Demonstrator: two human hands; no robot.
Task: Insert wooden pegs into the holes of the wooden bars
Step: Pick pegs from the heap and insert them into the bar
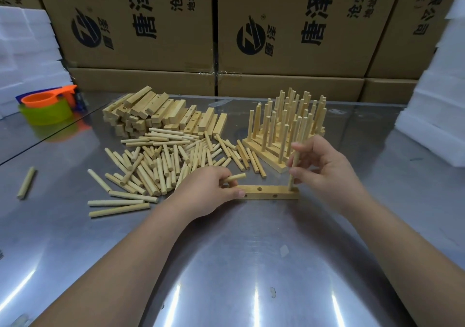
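A wooden bar [270, 193] with several holes lies flat on the metal table between my hands. My right hand [324, 168] pinches an upright peg [294, 168] whose lower end stands in the bar's right-end hole. My left hand [208, 191] holds a second peg [236, 177] in its fingers, while its thumb presses the bar's left end. A heap of loose pegs [163, 163] lies to the left, behind my left hand. Empty bars [161, 115] are stacked behind the heap.
Finished bars with upright pegs [286, 125] stand at the right rear. A stray peg [26, 182] lies far left. Orange and green plastic cups [46, 109] sit at the left rear. Cardboard boxes [251, 37] wall the back; white foam blocks [437, 100] flank the right.
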